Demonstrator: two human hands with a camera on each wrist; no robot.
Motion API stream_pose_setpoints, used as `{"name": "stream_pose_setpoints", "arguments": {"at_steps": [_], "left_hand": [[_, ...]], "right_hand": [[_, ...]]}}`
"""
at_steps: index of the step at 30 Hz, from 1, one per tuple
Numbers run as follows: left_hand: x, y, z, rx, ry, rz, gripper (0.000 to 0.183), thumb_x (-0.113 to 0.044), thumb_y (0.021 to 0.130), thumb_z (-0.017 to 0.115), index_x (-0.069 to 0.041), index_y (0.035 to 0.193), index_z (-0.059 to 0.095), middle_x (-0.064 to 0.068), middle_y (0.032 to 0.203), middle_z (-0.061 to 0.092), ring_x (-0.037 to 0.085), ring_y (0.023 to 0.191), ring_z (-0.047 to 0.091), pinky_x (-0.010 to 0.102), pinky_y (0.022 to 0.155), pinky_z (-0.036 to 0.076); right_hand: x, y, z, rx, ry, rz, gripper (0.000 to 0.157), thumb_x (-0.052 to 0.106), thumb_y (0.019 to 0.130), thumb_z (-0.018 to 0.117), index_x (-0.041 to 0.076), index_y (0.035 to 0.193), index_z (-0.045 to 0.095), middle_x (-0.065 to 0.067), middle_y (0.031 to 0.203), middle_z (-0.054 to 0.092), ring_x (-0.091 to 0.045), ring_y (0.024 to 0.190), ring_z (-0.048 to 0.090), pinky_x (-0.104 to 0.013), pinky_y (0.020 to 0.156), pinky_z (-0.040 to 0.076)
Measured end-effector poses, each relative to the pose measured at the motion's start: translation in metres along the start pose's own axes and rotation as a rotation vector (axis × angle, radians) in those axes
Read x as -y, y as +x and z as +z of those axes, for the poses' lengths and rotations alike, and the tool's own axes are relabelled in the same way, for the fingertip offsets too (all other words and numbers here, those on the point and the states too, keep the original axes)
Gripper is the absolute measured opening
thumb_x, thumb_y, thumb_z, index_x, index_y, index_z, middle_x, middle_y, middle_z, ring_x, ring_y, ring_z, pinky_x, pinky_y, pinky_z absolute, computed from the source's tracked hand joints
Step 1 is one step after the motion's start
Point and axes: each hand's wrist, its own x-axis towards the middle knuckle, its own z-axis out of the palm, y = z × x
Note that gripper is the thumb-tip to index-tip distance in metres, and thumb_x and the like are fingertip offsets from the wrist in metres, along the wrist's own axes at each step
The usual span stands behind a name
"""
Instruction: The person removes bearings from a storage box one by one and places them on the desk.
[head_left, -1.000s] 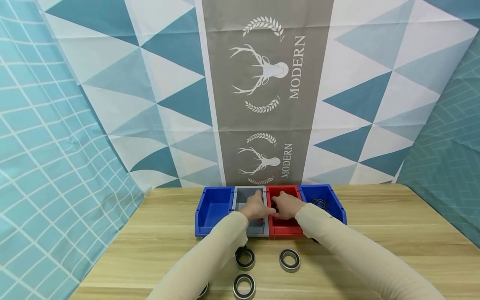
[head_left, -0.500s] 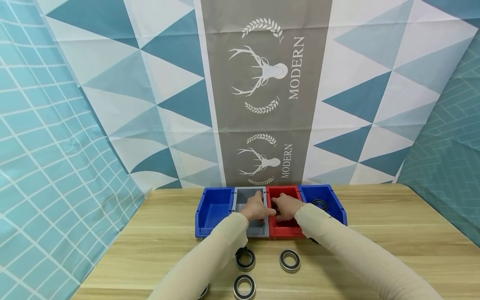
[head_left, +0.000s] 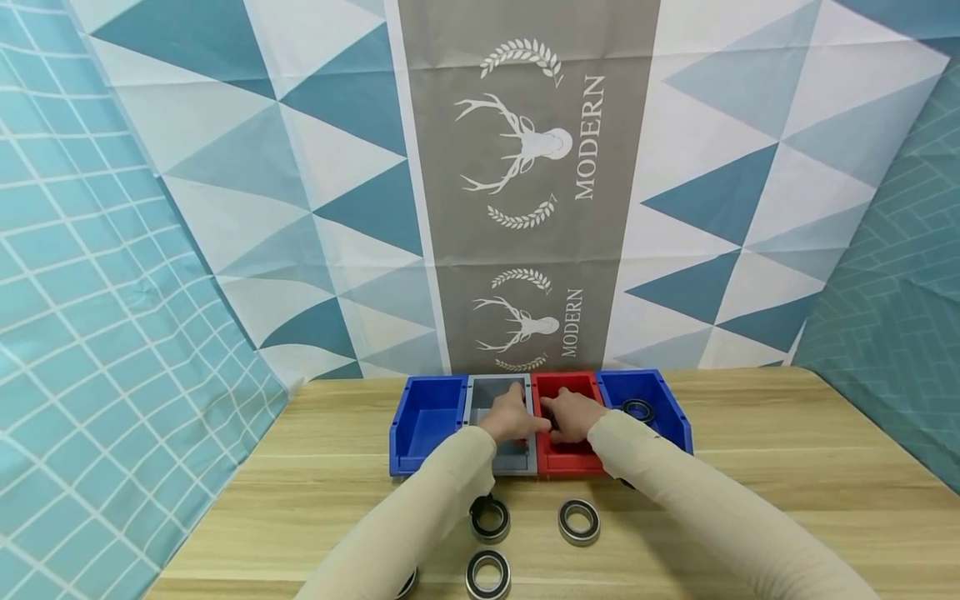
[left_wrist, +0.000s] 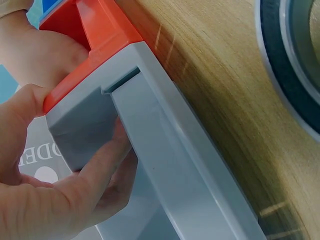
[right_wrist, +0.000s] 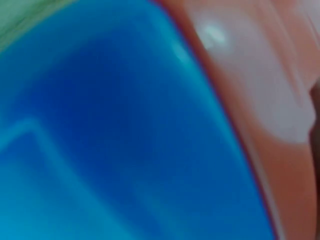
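On the counter (head_left: 300,500), one ball bearing (head_left: 505,573) is seen nearest, beside another partly covered by the left sleeve (head_left: 397,517). Farther on, two more bearings, the left one (head_left: 506,521) and the right one (head_left: 595,523), are laid well apart before the bins. Against the earlier head views, almost nothing has been moved, so the work seems to be held at one step. The fingers of the left grip (head_left: 512,414) are put inside the grey bin (head_left: 517,463), its thumb at the red rim; whether anything is pinched cannot be told. The right grip (head_left: 576,415) is lowered into the red bin (head_left: 573,462); its fingertips are hidden, so its hold cannot be told. A bearing (head_left: 651,409) is contained in the right blue bin (head_left: 671,417). Behind, a printed cloth (head_left: 540,242) is hung.
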Motion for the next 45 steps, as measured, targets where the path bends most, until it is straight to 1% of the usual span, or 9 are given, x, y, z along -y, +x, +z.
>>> {"name": "stream_pose_setpoints", "arguments": {"at_steps": [7,15,22,25,29,34,38,41,45], "left_hand": [[0.001,0.000,0.000,0.009,-0.006,-0.007,0.070,-0.022,0.081,0.073,0.002,0.137,0.037,0.023,0.131,0.054,0.030,0.101,0.057,0.049,0.095,0.050],[0.000,0.000,-0.001,0.014,0.006,-0.003,0.075,-0.023,0.082,0.072,0.003,0.141,0.033,0.023,0.136,0.051,0.030,0.105,0.057,0.049,0.096,0.050],[-0.001,0.002,-0.002,0.008,0.014,0.008,0.072,-0.022,0.081,0.072,0.003,0.138,0.035,0.023,0.128,0.055,0.028,0.092,0.058,0.045,0.088,0.052],[0.000,0.003,-0.001,0.007,0.016,0.001,0.074,-0.022,0.081,0.073,0.003,0.140,0.034,0.023,0.132,0.053,0.028,0.096,0.057,0.046,0.091,0.052],[-0.001,0.001,-0.001,0.013,0.008,-0.015,0.076,-0.023,0.082,0.073,0.002,0.142,0.032,0.023,0.137,0.051,0.030,0.102,0.057,0.049,0.097,0.050],[-0.001,0.000,-0.001,0.016,0.002,-0.023,0.075,-0.023,0.083,0.073,0.002,0.141,0.033,0.023,0.137,0.051,0.030,0.103,0.057,0.051,0.098,0.049],[-0.001,-0.001,-0.001,0.014,0.004,-0.023,0.076,-0.024,0.083,0.073,0.002,0.142,0.033,0.023,0.139,0.050,0.032,0.110,0.057,0.051,0.100,0.048],[0.000,0.000,-0.001,0.012,0.008,-0.018,0.075,-0.025,0.083,0.073,0.002,0.141,0.033,0.023,0.139,0.050,0.033,0.114,0.056,0.051,0.100,0.047],[0.000,0.000,-0.001,0.009,0.008,-0.012,0.074,-0.025,0.083,0.073,0.002,0.140,0.035,0.023,0.137,0.051,0.033,0.113,0.057,0.051,0.100,0.048]], "right_hand": [[0.003,-0.005,0.002,-0.010,-0.015,0.002,0.062,0.023,0.081,0.074,0.008,0.137,0.052,-0.024,0.119,0.057,-0.033,0.094,0.062,-0.054,0.090,0.053],[0.003,-0.009,-0.001,-0.031,-0.033,-0.038,0.058,0.021,0.082,0.072,0.005,0.134,0.054,-0.022,0.124,0.055,-0.040,0.104,0.059,-0.055,0.097,0.049],[0.003,-0.010,-0.005,-0.052,-0.043,-0.059,0.057,0.022,0.082,0.073,0.004,0.134,0.054,-0.022,0.121,0.054,-0.040,0.100,0.059,-0.055,0.093,0.051],[0.003,-0.012,-0.007,-0.061,-0.053,-0.062,0.058,0.021,0.082,0.073,0.003,0.134,0.054,-0.022,0.120,0.054,-0.042,0.100,0.059,-0.055,0.092,0.051],[0.005,-0.015,-0.009,-0.074,-0.063,-0.066,0.056,0.021,0.082,0.073,0.003,0.132,0.055,-0.021,0.119,0.054,-0.039,0.099,0.057,-0.053,0.091,0.052],[0.008,-0.020,-0.014,-0.075,-0.065,-0.068,0.054,0.020,0.082,0.073,0.004,0.131,0.056,-0.021,0.122,0.053,-0.037,0.102,0.054,-0.052,0.092,0.052],[0.009,-0.023,-0.017,-0.080,-0.072,-0.077,0.055,0.020,0.082,0.073,0.005,0.132,0.056,-0.021,0.122,0.053,-0.037,0.102,0.054,-0.052,0.091,0.053],[0.009,-0.025,-0.020,-0.089,-0.070,-0.084,0.055,0.020,0.082,0.074,0.005,0.131,0.056,-0.021,0.124,0.053,-0.039,0.105,0.054,-0.053,0.092,0.052],[0.009,-0.026,-0.025,-0.101,-0.070,-0.085,0.054,0.021,0.082,0.074,0.007,0.131,0.057,-0.021,0.128,0.052,-0.044,0.114,0.052,-0.056,0.092,0.051]]}}
